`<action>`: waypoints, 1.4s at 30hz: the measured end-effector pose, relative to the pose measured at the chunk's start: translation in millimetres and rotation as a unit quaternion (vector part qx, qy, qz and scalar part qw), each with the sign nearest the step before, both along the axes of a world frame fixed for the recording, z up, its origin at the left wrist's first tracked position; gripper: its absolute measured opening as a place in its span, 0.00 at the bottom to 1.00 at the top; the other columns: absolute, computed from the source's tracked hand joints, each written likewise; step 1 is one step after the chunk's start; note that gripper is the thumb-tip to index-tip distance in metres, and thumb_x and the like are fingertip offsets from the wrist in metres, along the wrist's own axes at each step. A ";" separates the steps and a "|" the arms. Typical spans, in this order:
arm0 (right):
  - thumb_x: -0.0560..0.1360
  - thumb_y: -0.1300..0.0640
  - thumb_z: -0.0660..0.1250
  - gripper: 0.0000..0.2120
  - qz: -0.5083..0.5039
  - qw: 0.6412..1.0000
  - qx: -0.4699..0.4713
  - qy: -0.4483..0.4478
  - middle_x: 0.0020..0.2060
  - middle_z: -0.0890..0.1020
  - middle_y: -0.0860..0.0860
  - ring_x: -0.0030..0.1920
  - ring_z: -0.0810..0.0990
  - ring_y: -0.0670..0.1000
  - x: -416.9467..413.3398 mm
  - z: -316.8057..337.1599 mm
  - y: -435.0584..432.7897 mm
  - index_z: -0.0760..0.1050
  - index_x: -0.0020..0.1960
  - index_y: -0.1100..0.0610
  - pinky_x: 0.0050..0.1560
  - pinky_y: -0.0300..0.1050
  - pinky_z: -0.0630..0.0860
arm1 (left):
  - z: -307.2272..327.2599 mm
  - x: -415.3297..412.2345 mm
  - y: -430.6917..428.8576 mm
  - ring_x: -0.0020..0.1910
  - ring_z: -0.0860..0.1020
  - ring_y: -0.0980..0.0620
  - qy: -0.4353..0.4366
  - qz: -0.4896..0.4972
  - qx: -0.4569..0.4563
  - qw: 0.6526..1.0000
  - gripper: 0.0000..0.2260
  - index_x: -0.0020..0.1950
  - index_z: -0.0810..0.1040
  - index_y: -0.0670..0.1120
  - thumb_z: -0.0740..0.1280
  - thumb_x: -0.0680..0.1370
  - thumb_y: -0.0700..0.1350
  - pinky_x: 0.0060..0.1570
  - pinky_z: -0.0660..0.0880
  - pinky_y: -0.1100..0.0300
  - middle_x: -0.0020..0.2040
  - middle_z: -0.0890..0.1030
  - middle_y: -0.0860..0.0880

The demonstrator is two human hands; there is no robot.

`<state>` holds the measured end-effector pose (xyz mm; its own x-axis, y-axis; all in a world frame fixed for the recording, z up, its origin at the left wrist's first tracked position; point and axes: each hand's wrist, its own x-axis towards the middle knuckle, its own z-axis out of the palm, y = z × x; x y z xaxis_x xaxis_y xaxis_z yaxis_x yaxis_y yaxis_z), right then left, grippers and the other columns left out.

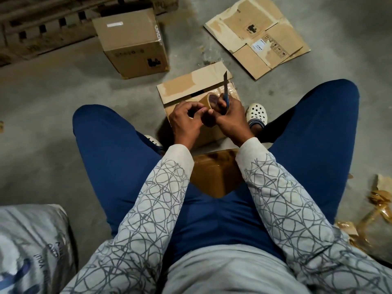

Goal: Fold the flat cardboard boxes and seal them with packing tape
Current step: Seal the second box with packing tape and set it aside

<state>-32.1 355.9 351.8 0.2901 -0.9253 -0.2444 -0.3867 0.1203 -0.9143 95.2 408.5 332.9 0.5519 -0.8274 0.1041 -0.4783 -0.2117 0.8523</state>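
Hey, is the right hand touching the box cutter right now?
Touching. In the head view the right hand curls its fingers round the handle of the box cutter, just beside the tape roll.

The packing tape roll (pixel 212 99) shows only its far rim, the rest covered by the left hand (pixel 186 118) and the right hand (pixel 232 117), whose fist also hides the handle of the cutter (pixel 225 82). The hands and sleeves cover much of the box (pixel 191 88), and the left shoe (pixel 151 140) is nearly all behind the thigh. The picture's edges cut off the sack (pixel 31 240), the pallet (pixel 42 24) and the tape scraps (pixel 377 200), and the print on the flat cardboard (pixel 244 24) is too small to read.
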 end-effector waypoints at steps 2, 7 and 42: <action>0.68 0.53 0.73 0.12 -0.010 1.000 -0.004 0.012 0.46 0.84 0.50 0.52 0.84 0.51 -0.1 -1.6 1.3 0.78 0.50 0.53 0.55 0.59 0.81 | -0.1 -2.2 -0.8 0.47 0.80 0.54 -0.002 0.000 -0.017 1.000 0.02 0.44 0.85 0.46 0.76 0.73 0.40 0.48 0.77 0.63 0.45 0.82 0.52; 0.68 0.50 0.72 0.12 -0.020 0.999 -0.026 0.025 0.43 0.84 0.51 0.48 0.84 0.51 2.9 -3.5 4.8 0.77 0.48 0.54 0.52 0.59 0.82 | -3.0 -3.7 -0.4 0.45 0.80 0.51 -0.022 0.024 -0.044 0.999 0.02 0.42 0.85 0.45 0.75 0.72 0.38 0.46 0.78 0.60 0.43 0.82 0.48; 0.73 0.62 0.73 0.11 0.060 0.988 -0.139 0.012 0.43 0.82 0.47 0.47 0.81 0.50 10.3 22.4 16.7 0.76 0.46 0.47 0.52 0.52 0.81 | 10.5 -2.7 7.1 0.49 0.72 0.47 -0.191 0.006 0.026 0.981 0.08 0.49 0.73 0.42 0.62 0.73 0.44 0.42 0.71 0.55 0.49 0.75 0.43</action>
